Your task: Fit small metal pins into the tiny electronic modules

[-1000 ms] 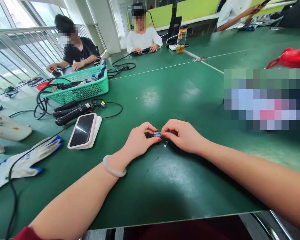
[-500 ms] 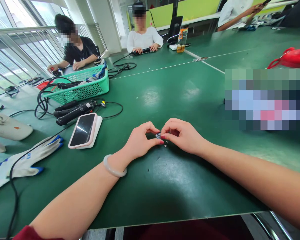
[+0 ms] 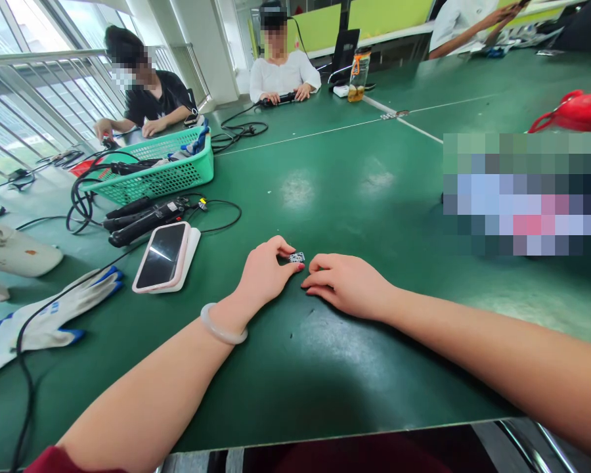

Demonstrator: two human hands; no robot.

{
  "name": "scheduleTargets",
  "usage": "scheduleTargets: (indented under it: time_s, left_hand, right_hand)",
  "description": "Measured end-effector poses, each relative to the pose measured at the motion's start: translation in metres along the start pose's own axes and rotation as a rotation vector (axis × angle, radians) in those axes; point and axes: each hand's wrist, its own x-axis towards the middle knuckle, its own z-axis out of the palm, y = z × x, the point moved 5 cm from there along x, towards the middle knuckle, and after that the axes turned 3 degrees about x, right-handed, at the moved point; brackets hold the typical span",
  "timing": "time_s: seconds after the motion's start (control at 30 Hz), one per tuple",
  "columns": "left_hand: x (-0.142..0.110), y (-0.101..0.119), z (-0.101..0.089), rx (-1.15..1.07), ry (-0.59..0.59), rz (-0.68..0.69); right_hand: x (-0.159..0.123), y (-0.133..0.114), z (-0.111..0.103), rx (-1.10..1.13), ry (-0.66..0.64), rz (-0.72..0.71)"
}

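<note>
Between the thumb and forefinger of my left hand (image 3: 268, 269) is a small flat square piece with a black-and-white pattern (image 3: 297, 257), held just above the green table (image 3: 256, 387). My right hand (image 3: 352, 282) is low on the tabletop, a little right of and nearer than that piece. Its fingers are bent and drawn together, tips pointing left. Whatever may be under or between them is hidden.
At left lie a phone (image 3: 162, 256) on a white object, black tools (image 3: 148, 220) with cables, and a white-and-blue glove (image 3: 64, 312). Behind them stands a green basket (image 3: 162, 180). A bottle (image 3: 358, 77) stands far back. People sit around the table.
My right hand has come off the patterned piece and down to the table, over where a small dark piece lay. My left hand has shifted slightly left with the patterned piece.
</note>
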Motion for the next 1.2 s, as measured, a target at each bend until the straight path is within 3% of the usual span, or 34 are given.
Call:
scheduleTargets:
  time_s: [0.3, 0.53, 0.67, 0.93, 1.2]
  left_hand:
    - [-0.001, 0.001, 0.001, 0.001, -0.019, -0.005]
    - [-0.001, 0.002, 0.000, 0.008, -0.001, -0.001]
    - [-0.001, 0.003, 0.000, 0.021, -0.003, -0.008]
    - [-0.001, 0.003, 0.000, 0.015, -0.018, -0.022]
    - [-0.006, 0.016, 0.002, 0.015, -0.060, 0.090]
  right_hand:
    - [0.001, 0.000, -0.003, -0.027, -0.011, 0.006]
    - [0.000, -0.014, 0.004, -0.086, -0.002, -0.188]
    - [-0.001, -0.015, 0.004, -0.087, 0.035, -0.217]
    - [0.000, -0.006, -0.003, 0.047, 0.046, -0.094]
    - [0.000, 0.012, -0.022, 0.056, 0.310, 0.090]
